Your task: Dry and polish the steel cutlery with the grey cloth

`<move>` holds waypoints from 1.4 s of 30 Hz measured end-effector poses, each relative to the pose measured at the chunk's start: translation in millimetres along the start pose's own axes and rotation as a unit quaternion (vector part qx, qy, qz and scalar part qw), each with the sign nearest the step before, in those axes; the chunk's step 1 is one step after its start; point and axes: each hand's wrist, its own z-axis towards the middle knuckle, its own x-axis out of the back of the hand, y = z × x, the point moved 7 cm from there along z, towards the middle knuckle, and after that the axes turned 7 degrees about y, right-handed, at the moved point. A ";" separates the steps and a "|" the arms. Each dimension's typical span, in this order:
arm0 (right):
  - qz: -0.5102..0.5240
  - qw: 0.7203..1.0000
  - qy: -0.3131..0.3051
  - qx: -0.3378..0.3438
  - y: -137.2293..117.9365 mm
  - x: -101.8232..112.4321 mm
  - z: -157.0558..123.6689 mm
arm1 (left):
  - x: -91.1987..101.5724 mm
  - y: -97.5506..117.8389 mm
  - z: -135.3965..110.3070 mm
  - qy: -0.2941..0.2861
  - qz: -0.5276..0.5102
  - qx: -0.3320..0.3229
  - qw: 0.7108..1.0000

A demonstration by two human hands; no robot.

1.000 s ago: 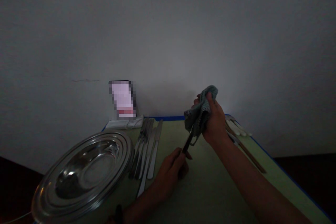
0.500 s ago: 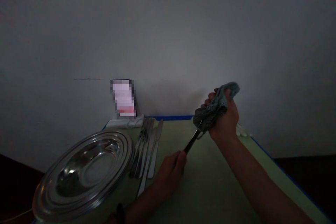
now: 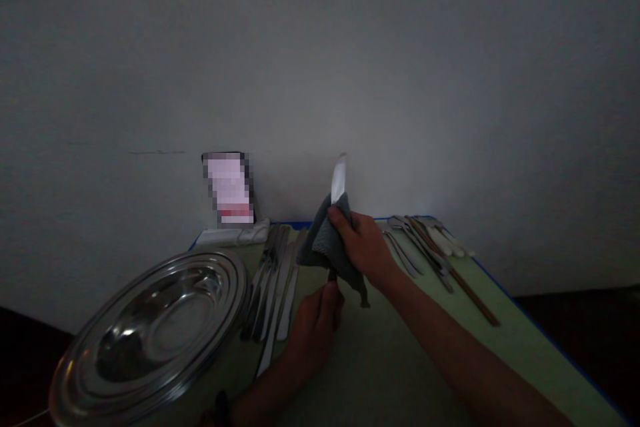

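Held upright above the table's middle is a knife (image 3: 339,180), its bright blade tip sticking up out of a grey-green cloth (image 3: 320,238). My left hand (image 3: 316,320) is closed round the dark handle, below the cloth. Higher up, my right hand (image 3: 366,243) pinches the cloth about the blade, thumb on the near side. The cloth hides the knife's middle, and one corner of it hangs down beneath the right hand.
Stacked metal dishes (image 3: 165,327) stand at the left, with several knives and forks (image 3: 273,287) beside them. A phone (image 3: 230,187) leans on the wall above a white strip (image 3: 233,235). Spoons (image 3: 403,253), chopsticks (image 3: 473,297) and white-handled pieces (image 3: 450,243) lie at the right.
My right hand and the cloth have moved left and slightly down. The knife has swung more upright, and its blade tip now shows above the cloth. Cutlery at the right is uncovered.
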 end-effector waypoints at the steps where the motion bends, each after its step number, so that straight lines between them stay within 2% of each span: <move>1: -0.011 1.000 -0.022 0.011 -0.2 -6.4 -2.5 | 0.9 0.4 0.7 0.006 -0.001 0.005 1.000; 4: -0.023 0.997 -0.061 0.030 1.3 -19.0 -7.7 | 3.1 1.7 1.9 0.017 0.012 0.016 1.000; 8: -0.001 0.998 -0.056 0.012 5.2 -15.8 -4.7 | 3.9 3.4 1.6 0.016 0.019 0.020 0.999; 12: 0.058 0.998 0.012 -0.030 8.2 5.1 6.1 | 0.3 -1.5 -0.2 -0.016 0.011 0.043 0.999; 16: 0.164 0.979 0.096 -0.074 11.4 28.0 14.6 | -2.6 -9.3 -2.4 -0.050 -0.013 0.075 0.996; 18: 0.219 0.964 0.125 -0.089 11.6 34.7 16.4 | -3.9 -7.3 -4.5 -0.073 -0.029 0.054 0.995; 22: 0.266 0.945 0.148 -0.121 14.4 33.2 14.3 | -3.5 4.9 -13.6 -0.099 -0.001 -0.054 0.994; 24: 0.244 0.951 0.136 -0.130 16.6 25.8 10.7 | -2.2 8.0 -17.2 -0.080 0.014 -0.090 0.993; 26: 0.213 0.963 0.108 -0.127 17.3 15.7 6.2 | -2.3 7.5 -17.4 -0.055 -0.007 -0.092 0.994; 31: 0.155 0.982 0.048 -0.095 13.7 -4.9 -3.7 | -3.7 0.2 -6.9 -0.006 -0.110 -0.014 0.994; 34: 0.145 0.984 0.050 -0.093 14.9 -10.2 -6.7 | 2.9 3.7 -0.4 0.029 -0.122 -0.002 0.992; 39: 0.143 0.983 0.055 -0.099 20.0 -18.5 -13.7 | 19.7 8.1 5.6 0.100 -0.080 0.011 0.992; 42: 0.141 0.984 0.053 -0.098 21.9 -22.6 -18.4 | 21.9 8.9 6.2 0.105 -0.068 0.016 0.992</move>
